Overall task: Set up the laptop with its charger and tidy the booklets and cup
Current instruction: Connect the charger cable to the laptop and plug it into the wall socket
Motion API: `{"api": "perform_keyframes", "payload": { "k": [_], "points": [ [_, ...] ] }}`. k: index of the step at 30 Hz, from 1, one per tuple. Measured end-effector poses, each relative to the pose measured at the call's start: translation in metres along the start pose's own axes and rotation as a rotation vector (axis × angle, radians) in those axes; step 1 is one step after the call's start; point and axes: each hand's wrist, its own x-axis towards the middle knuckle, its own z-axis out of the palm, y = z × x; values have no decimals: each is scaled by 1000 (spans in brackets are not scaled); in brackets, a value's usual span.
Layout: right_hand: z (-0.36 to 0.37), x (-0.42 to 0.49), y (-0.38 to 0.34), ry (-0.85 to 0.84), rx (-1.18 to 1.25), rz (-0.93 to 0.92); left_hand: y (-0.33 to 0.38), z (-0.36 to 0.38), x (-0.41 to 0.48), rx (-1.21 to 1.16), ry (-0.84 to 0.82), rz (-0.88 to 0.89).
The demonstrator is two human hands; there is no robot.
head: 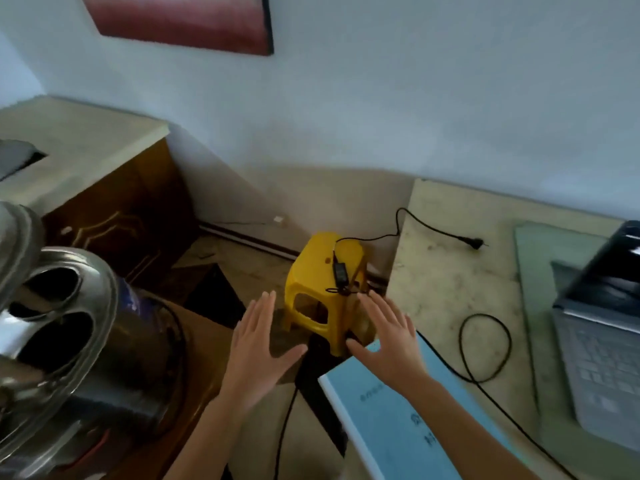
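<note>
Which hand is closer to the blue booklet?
Right. The right hand hovers over the blue booklet's far corner; the left hand is off to its left, above the floor.

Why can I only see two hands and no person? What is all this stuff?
The camera sits on the person's head and looks forward and down, so you see what they see: only their own arms. There is one picture, from that head camera.

The left hand and the right hand are both spread open in the air. They hold nothing.

In front of them, down on the floor, stands a yellow stool. A black charger brick lies on top of it. Its cable runs up onto the pale table on the right, and the plug lies there, not plugged in.

On the table there is also an open laptop and a light blue booklet, partly under the right arm. Another black cable loops between them.

On the left are shiny metal pots. I cannot see a cup.
</note>
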Motion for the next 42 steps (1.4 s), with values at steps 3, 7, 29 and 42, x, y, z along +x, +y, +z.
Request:
{"api": "perform_keyframes", "payload": {
  "k": [3, 7, 29, 42],
  "points": [
    [1, 3, 10, -12, -38, 116, -1, 9, 40, 21, -86, 115],
    [0, 29, 12, 26, -54, 261, -7, 17, 102, 59, -165, 253],
    [-16, 66, 73, 404, 88, 871, 187, 144, 294, 169, -632, 865],
    [-22, 75, 133, 366, 136, 977, 304, 284, 347, 32, -631, 777]
  ]
}}
